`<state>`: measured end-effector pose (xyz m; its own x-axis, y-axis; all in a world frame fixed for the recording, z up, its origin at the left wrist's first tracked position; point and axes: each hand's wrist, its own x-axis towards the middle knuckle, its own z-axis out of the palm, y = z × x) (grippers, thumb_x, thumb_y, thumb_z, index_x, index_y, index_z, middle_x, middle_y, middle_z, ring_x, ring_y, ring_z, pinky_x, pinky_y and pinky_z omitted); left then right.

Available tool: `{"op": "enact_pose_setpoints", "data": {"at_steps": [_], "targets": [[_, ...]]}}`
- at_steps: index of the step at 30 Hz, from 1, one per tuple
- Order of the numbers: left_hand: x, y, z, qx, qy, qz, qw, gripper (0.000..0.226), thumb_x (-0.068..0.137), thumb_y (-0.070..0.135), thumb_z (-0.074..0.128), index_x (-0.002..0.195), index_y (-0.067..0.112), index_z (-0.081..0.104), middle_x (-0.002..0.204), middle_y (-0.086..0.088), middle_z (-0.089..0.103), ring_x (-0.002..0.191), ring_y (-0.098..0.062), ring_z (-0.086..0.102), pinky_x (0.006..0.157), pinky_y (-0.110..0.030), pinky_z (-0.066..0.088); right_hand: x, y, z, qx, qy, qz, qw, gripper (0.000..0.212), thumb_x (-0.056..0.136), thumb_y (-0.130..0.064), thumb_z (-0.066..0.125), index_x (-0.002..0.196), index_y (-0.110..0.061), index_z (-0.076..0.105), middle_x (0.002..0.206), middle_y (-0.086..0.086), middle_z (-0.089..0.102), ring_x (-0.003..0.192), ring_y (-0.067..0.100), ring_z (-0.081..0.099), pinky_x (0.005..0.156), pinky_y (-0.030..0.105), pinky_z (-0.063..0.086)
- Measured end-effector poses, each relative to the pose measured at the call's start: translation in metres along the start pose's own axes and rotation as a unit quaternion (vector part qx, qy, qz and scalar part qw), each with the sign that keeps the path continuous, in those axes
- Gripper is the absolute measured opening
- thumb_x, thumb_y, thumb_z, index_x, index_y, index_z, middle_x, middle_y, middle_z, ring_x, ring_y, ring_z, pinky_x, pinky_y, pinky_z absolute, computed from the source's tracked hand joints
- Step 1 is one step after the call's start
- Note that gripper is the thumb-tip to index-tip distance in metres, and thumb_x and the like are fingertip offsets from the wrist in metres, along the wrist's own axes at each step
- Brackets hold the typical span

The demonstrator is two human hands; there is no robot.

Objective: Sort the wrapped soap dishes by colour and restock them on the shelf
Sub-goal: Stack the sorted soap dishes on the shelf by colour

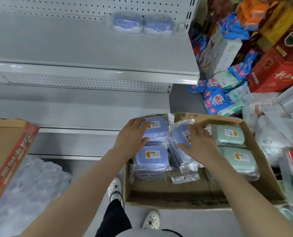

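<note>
Head view, looking down into cardboard box (168, 192) on the floor, in front of the shelving.

- Left hand (130, 135) is gripping the far blue dish (157, 128), top of the rear-left pile; fingers are curling over its lid, thumb pressing on its near edge.
- Right hand (199, 142) is pinching the tilted blue dish (180, 133), which is standing on edge mid-box; thumb is below it, fingers on its upper side.
- Near blue stack (151, 160) is lying flat just in front of the left hand.
- Green dishes (228, 135) are sitting in two piles along the box's right wall, apart from the blue ones.
- Upper shelf (74, 48) is carrying two blue wrapped dishes (127, 23), touching side by side at its back right.
</note>
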<state>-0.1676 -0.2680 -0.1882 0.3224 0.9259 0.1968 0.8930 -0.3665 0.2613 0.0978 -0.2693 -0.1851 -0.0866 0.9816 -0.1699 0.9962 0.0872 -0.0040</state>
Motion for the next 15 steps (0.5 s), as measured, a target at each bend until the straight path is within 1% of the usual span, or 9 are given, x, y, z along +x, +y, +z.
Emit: {"op": "enact_pose_setpoints", "data": {"at_steps": [1, 2, 5, 7, 10, 12, 14, 15], "targets": [[0.003, 0.000, 0.003, 0.003, -0.014, -0.001, 1.000, 0.061, 0.074, 0.024, 0.082, 0.128, 0.011, 0.058, 0.130, -0.012, 0.058, 0.118, -0.035, 0.054, 0.095, -0.042, 0.049, 0.001, -0.001, 0.004, 0.001, -0.024, 0.016, 1.000, 0.085, 0.086, -0.064, 0.053, 0.150, -0.017, 0.022, 0.149, 0.014, 0.030, 0.131, 0.037, 0.040, 0.102, 0.044, 0.041], [0.007, 0.000, 0.005, 0.007, -0.032, -0.001, 0.999, 0.064, 0.076, 0.026, 0.081, 0.132, 0.010, 0.055, 0.133, -0.014, 0.055, 0.122, -0.035, 0.051, 0.100, -0.042, 0.045, 0.001, -0.004, 0.007, 0.001, -0.037, 0.025, 0.999, 0.086, 0.086, -0.064, 0.053, 0.150, -0.019, 0.019, 0.150, 0.013, 0.028, 0.132, 0.036, 0.039, 0.103, 0.044, 0.041], [0.026, 0.000, 0.012, 0.018, -0.095, -0.007, 0.995, 0.073, 0.082, 0.033, 0.073, 0.144, 0.013, 0.040, 0.144, -0.013, 0.043, 0.134, -0.034, 0.038, 0.111, -0.041, 0.034, 0.003, -0.010, 0.009, 0.016, -0.046, 0.044, 0.998, 0.081, 0.088, -0.054, 0.055, 0.150, -0.021, 0.015, 0.147, 0.013, 0.031, 0.129, 0.036, 0.040, 0.101, 0.045, 0.043], [0.037, 0.000, 0.018, 0.029, -0.132, -0.018, 0.991, 0.076, 0.084, 0.037, 0.068, 0.148, 0.016, 0.033, 0.146, -0.011, 0.039, 0.135, -0.032, 0.036, 0.112, -0.043, 0.031, 0.003, -0.009, 0.006, 0.017, -0.043, 0.060, 0.997, 0.080, 0.088, -0.051, 0.056, 0.150, -0.021, 0.015, 0.146, 0.014, 0.034, 0.128, 0.036, 0.041, 0.098, 0.044, 0.043], [0.046, 0.000, 0.023, 0.026, -0.155, -0.038, 0.987, 0.078, 0.081, 0.039, 0.067, 0.147, 0.020, 0.031, 0.142, -0.010, 0.044, 0.127, -0.033, 0.045, 0.107, -0.043, 0.037, 0.003, -0.004, -0.002, 0.032, -0.030, 0.120, 0.992, 0.084, 0.088, -0.058, 0.055, 0.150, -0.021, 0.015, 0.146, 0.018, 0.032, 0.129, 0.038, 0.040, 0.098, 0.045, 0.044], [0.047, 0.002, 0.021, 0.021, -0.153, -0.054, 0.986, 0.077, 0.079, 0.041, 0.068, 0.144, 0.020, 0.032, 0.132, -0.012, 0.048, 0.116, -0.035, 0.051, 0.099, -0.041, 0.043, 0.002, -0.002, -0.003, 0.058, -0.036, 0.160, 0.985, 0.085, 0.088, -0.065, 0.051, 0.150, -0.019, 0.016, 0.147, 0.020, 0.027, 0.131, 0.040, 0.037, 0.100, 0.047, 0.043], [0.045, 0.005, 0.016, 0.025, -0.134, -0.077, 0.988, 0.080, 0.079, 0.046, 0.069, 0.144, 0.020, 0.030, 0.125, -0.013, 0.046, 0.110, -0.034, 0.050, 0.089, -0.040, 0.046, 0.001, -0.002, -0.001, 0.072, -0.050, 0.151, 0.985, 0.080, 0.092, -0.066, 0.043, 0.151, -0.017, 0.018, 0.146, 0.021, 0.027, 0.131, 0.041, 0.039, 0.100, 0.047, 0.044], [0.042, 0.006, 0.013, 0.033, -0.118, -0.094, 0.988, 0.082, 0.079, 0.049, 0.068, 0.145, 0.020, 0.028, 0.125, -0.013, 0.045, 0.110, -0.033, 0.049, 0.086, -0.040, 0.047, 0.000, -0.002, -0.002, 0.075, -0.043, 0.135, 0.987, 0.073, 0.096, -0.062, 0.039, 0.151, -0.017, 0.020, 0.146, 0.021, 0.029, 0.128, 0.041, 0.043, 0.099, 0.047, 0.045]]}}
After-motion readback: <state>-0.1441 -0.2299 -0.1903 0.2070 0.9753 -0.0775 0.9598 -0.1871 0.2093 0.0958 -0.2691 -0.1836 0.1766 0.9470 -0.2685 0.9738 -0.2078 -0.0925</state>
